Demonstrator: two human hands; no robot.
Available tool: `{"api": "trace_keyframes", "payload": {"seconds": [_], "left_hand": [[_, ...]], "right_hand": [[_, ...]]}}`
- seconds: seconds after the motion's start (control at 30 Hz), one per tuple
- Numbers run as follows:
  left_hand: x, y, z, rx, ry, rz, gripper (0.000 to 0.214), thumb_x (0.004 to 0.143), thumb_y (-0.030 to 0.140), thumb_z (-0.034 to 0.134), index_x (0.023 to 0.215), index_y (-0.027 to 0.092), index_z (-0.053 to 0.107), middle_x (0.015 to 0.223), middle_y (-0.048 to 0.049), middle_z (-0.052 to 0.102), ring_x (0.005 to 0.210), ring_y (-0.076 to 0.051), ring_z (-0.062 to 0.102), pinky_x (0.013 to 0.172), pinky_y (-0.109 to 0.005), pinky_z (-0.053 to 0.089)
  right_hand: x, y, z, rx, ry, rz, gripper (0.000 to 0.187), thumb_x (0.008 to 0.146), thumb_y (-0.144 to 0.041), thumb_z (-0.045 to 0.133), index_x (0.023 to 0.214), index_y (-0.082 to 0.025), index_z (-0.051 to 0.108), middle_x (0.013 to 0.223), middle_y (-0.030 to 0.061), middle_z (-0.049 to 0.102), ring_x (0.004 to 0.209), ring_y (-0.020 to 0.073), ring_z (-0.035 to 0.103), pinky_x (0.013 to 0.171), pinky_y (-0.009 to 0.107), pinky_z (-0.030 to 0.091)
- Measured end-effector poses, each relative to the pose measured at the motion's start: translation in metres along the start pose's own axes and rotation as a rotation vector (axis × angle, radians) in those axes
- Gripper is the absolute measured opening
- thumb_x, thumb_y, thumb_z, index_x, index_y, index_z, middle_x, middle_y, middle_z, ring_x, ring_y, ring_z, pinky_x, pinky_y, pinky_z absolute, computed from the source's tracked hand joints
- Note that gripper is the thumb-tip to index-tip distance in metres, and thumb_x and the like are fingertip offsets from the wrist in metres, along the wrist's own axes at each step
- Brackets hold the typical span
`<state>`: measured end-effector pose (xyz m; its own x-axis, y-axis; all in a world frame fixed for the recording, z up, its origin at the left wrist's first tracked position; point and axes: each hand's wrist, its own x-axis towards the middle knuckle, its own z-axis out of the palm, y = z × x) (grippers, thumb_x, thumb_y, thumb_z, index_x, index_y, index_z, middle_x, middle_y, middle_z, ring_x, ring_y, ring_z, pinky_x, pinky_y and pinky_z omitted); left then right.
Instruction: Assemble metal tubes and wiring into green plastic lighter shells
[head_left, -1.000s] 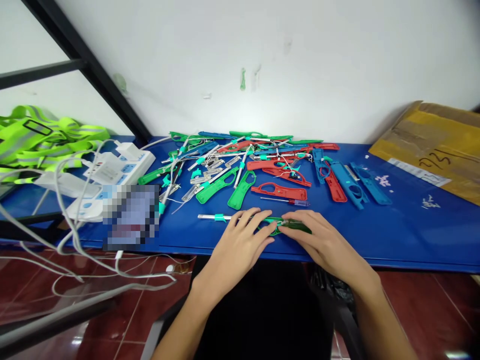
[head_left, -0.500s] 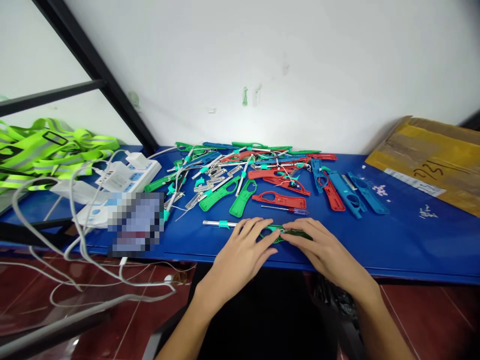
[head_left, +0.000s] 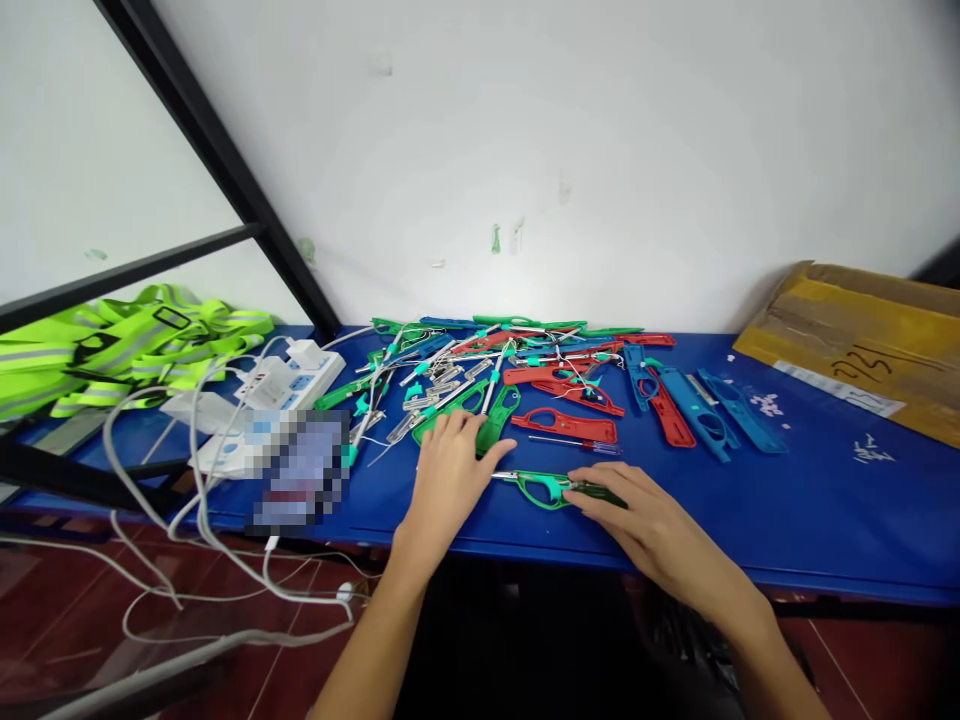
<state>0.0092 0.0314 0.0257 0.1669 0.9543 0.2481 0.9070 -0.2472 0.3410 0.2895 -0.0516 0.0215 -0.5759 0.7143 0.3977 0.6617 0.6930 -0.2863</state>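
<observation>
Near the front of the blue table lies a green long-nosed lighter, its casing apparently opened, with a teal trigger and a metal tube. My right hand has its fingers on the lighter's handle end, covering part of it. My left hand is off the handle, fingers stretched forward and thumb out to the side, over the lighter's tube end. Just beyond it are a green casing half and another metal tube. The left hand's fingertips partly cover the green pieces, and contact with them is unclear.
A screwdriver lies behind the lighter, by a red casing half. Blue casing halves sit to the right, before a taped cardboard box. On the left are a power strip, white cables, a blurred phone and yellow-green reflective straps.
My left hand has left the lighter and moved forward and left toward the green pieces. My right hand stays at the lighter's handle. The head view has tilted slightly upward.
</observation>
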Motion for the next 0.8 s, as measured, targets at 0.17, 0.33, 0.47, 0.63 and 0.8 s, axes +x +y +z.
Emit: {"api": "trace_keyframes", "payload": {"seconds": [0.17, 0.33, 0.47, 0.63, 0.8], "left_hand": [[0.015, 0.018, -0.004, 0.061, -0.052, -0.025, 0.027, 0.103, 0.033, 0.077, 0.127, 0.021, 0.077, 0.125, -0.0114, 0.078, 0.122, -0.036, 0.073, 0.104, -0.049, 0.055], [-0.003, -0.016, -0.031, 0.005, 0.002, -0.054, 0.015, 0.105, 0.028, 0.072, 0.118, 0.024, 0.076, 0.119, -0.0067, 0.080, 0.110, -0.030, 0.075, 0.096, -0.043, 0.056], [-0.047, -0.026, -0.043, -0.261, 0.191, 0.013, 0.024, 0.106, 0.041, 0.068, 0.125, 0.027, 0.070, 0.114, -0.0055, 0.076, 0.094, -0.026, 0.072, 0.090, -0.043, 0.058], [-0.095, 0.038, -0.023, -0.482, 0.220, 0.172, 0.030, 0.111, 0.045, 0.064, 0.138, 0.033, 0.063, 0.123, -0.0056, 0.077, 0.102, -0.026, 0.073, 0.090, -0.043, 0.061], [-0.105, 0.084, 0.006, -0.469, 0.247, 0.321, 0.023, 0.114, 0.024, 0.053, 0.135, 0.026, 0.063, 0.117, -0.0085, 0.078, 0.101, -0.027, 0.072, 0.085, -0.044, 0.061]], "right_hand": [[-0.003, 0.000, 0.005, -0.047, 0.036, 0.016, 0.044, 0.114, -0.025, 0.057, 0.156, -0.034, 0.063, 0.150, 0.0062, 0.073, 0.135, 0.0256, 0.070, 0.112, 0.050, 0.062], [-0.007, 0.005, 0.009, -0.064, 0.149, 0.078, 0.041, 0.113, -0.033, 0.060, 0.154, -0.030, 0.064, 0.151, 0.0067, 0.073, 0.136, 0.0265, 0.070, 0.117, 0.052, 0.058], [-0.009, -0.007, 0.009, 0.083, 0.308, 0.142, 0.038, 0.112, -0.032, 0.063, 0.149, -0.034, 0.068, 0.140, 0.0053, 0.079, 0.129, 0.0256, 0.075, 0.113, 0.047, 0.061], [-0.003, -0.040, 0.021, 0.396, 0.371, 0.282, 0.041, 0.111, -0.040, 0.063, 0.151, -0.032, 0.069, 0.142, 0.0098, 0.079, 0.133, 0.0296, 0.075, 0.112, 0.046, 0.063], [0.005, -0.050, 0.027, 0.524, 0.391, 0.329, 0.044, 0.109, -0.037, 0.067, 0.153, -0.034, 0.069, 0.142, 0.0084, 0.078, 0.128, 0.0284, 0.078, 0.110, 0.042, 0.065]]}}
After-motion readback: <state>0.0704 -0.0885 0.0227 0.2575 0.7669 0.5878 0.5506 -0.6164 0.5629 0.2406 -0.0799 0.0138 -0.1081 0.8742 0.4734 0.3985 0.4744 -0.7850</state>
